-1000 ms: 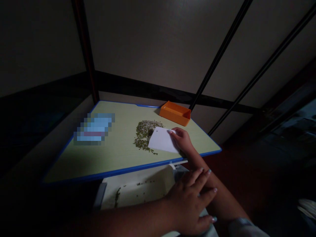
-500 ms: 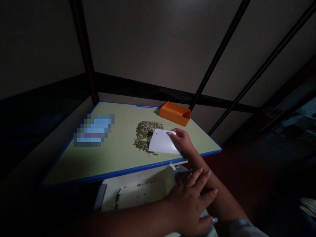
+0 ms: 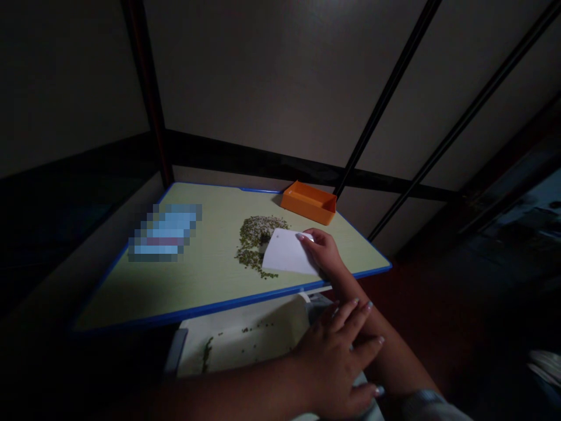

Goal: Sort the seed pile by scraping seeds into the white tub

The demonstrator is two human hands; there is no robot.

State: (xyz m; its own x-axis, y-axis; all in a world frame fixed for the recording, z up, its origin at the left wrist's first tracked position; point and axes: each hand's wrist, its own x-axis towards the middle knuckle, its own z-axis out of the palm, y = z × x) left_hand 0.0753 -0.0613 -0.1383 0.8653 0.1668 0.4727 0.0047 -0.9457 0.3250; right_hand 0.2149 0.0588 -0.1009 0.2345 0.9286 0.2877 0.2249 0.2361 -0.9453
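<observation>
Holding white card, right hand hardly moved, grains unchanged.

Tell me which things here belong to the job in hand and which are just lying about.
Likely in use:
card, held in the right hand
bits, spread beside the card
tub, perhaps, with similar bits inside

Probably just lying about:
orange box, near the far edge of the table
blurred item, at the table's left

Granules left of card
</observation>
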